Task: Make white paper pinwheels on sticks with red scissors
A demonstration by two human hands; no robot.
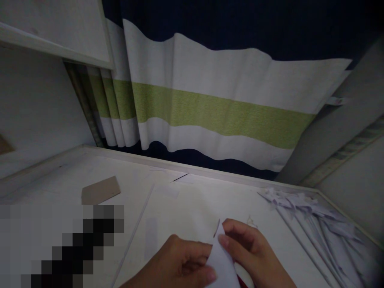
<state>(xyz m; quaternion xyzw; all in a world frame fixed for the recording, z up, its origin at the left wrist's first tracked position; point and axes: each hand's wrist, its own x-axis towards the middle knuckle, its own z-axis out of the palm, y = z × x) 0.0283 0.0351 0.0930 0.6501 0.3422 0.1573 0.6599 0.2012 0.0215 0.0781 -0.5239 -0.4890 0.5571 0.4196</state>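
Observation:
A piece of white paper (222,262), folded or curled to a narrow tip, is held between both hands above the white tabletop. My left hand (180,262) pinches its left side between thumb and fingers. My right hand (252,250) grips the upper right edge near the tip, thumb in front. A small dark mark or slit (216,229) shows by the tip. Below the paper, partly hidden by it and my right hand, a red object (242,282) peeks out; its kind cannot be made out.
Several thin sticks with crumpled white paper ends (303,202) lie at the right. A grey-brown cardboard piece (100,190) and a long thin pale stick (135,232) are on the left. A short dark strip (180,177) lies near the back ledge, below a striped curtain (216,108). Blurring covers the lower left.

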